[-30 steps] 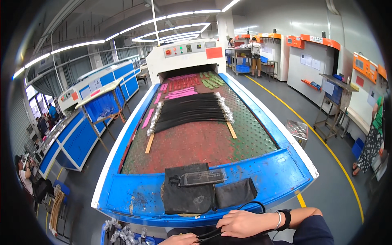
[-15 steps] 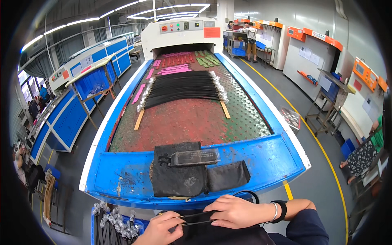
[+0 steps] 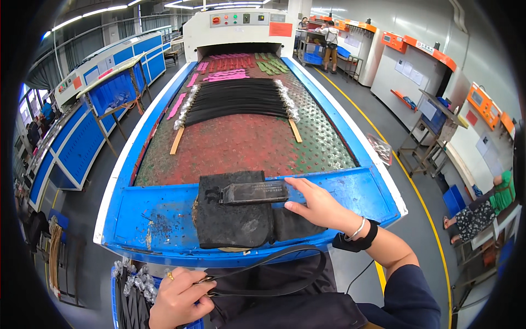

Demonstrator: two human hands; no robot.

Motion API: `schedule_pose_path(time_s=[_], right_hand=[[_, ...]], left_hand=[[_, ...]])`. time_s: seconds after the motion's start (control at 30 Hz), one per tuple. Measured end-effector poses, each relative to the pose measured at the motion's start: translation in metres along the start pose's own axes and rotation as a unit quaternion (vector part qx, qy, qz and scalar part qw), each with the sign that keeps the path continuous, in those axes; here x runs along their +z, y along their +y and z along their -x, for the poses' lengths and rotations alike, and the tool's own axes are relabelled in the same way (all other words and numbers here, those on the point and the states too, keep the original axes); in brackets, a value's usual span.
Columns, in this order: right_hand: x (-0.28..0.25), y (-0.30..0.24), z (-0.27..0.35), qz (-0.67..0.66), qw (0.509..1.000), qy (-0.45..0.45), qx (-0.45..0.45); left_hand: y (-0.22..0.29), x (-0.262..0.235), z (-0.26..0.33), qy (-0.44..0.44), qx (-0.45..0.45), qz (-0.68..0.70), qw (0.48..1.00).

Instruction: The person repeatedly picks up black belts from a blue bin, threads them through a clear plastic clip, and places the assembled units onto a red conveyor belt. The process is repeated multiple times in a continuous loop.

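While the person's left hand (image 3: 182, 299) pinches a looped black strap (image 3: 319, 264) before the blue-framed conveyor (image 3: 364, 189), the right hand (image 3: 318, 207), thumb and fingers parted, hovers beside a black oblong block (image 3: 255, 192) on a dark pad (image 3: 235, 226).

On the right stand big white metal machines (image 3: 385, 82) with orange tops. A person in a green shirt (image 3: 503, 194) is near a square blue plastic bin (image 3: 453, 200). Farther back is a person in a white top (image 3: 330, 35) and tan pants. Long blue-and-white machines (image 3: 86, 145) line the left. Bright white tube lights (image 3: 107, 9) are up high.
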State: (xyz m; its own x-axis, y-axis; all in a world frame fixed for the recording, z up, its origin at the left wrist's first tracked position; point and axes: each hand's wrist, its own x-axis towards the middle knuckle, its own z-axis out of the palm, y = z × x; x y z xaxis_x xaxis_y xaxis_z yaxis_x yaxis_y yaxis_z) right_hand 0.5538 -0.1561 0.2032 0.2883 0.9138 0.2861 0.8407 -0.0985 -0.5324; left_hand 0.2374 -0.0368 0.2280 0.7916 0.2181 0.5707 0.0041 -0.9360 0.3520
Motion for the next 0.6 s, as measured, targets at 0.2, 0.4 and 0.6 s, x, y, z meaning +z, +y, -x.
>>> schedule_pose_path(time_s=[0.2, 0.4, 0.6], right_hand=[[0.008, 0.002, -0.01, -0.004, 1.0, 0.003, 0.014], [0.0, 0.002, -0.016, 0.029, 0.999, -0.032, 0.005], [0.008, -0.008, -0.011, -0.301, 0.95, 0.023, 0.079]], left_hand=[[-0.007, -0.001, 0.007, 0.024, 0.0, 0.012, 1.0], [-0.014, -0.001, 0.008, 0.036, 0.002, 0.019, 0.999], [-0.018, -0.005, 0.004, 0.016, 0.022, 0.026, 0.999]])
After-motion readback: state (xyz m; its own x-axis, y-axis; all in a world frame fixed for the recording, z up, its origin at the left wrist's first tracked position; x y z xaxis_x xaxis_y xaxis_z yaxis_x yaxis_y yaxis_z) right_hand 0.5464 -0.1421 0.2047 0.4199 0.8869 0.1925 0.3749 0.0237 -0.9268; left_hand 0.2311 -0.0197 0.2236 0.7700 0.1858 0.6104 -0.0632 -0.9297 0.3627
